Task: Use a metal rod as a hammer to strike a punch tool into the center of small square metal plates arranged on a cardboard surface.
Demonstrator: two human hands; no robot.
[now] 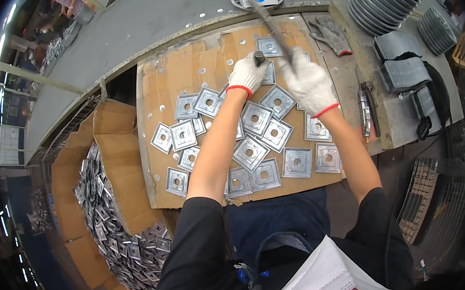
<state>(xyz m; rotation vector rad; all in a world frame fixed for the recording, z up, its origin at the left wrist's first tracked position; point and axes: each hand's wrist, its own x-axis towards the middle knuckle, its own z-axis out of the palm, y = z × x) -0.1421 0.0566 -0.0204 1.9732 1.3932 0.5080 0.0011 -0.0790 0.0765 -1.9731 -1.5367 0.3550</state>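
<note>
**Punch and hammer over plates**

The left hand [247, 73] has its grip clamped on a short punch [259, 58], standing on a plate [268, 74]. The right hand [307, 82], just beside the punch, grips a hammer [269, 21] raised above it. More plates [250, 153] cover the desk [180, 66] nearer the person.

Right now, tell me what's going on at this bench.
A person in white gloves works over a cardboard sheet covered with square metal plates. The left hand holds a short dark punch upright on a plate; the right hand grips a hammer. A box of more plates sits at the left.
</note>
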